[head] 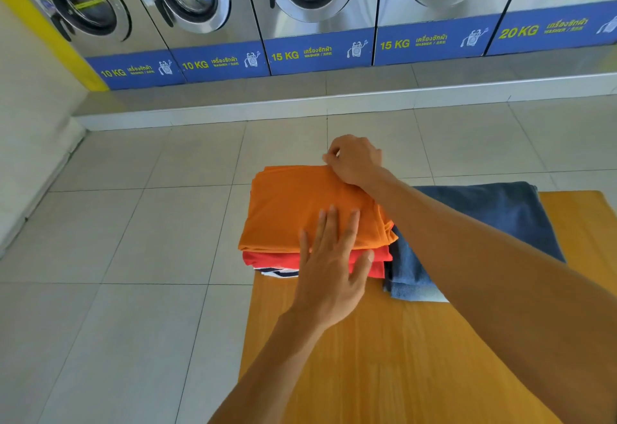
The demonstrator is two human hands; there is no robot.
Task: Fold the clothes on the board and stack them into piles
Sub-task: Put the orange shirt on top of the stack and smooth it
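Observation:
A folded orange garment (pixel 287 210) lies on top of a pile at the far left corner of the wooden board (pixel 384 357). Under it are a folded red garment (pixel 270 259) and a striped one (pixel 278 272). My left hand (pixel 334 258) lies flat with straight fingers on the near edge of the orange garment. My right hand (pixel 354 159) has its fingers curled at the orange garment's far right corner and seems to pinch the cloth. To the right of the pile lie folded blue clothes (pixel 500 216).
The board juts over a tiled floor (pixel 133 223). A raised step (pixel 233 113) and a row of front-loading washing machines (pixel 310 6) stand beyond. A pale wall (pixel 30 123) runs along the left.

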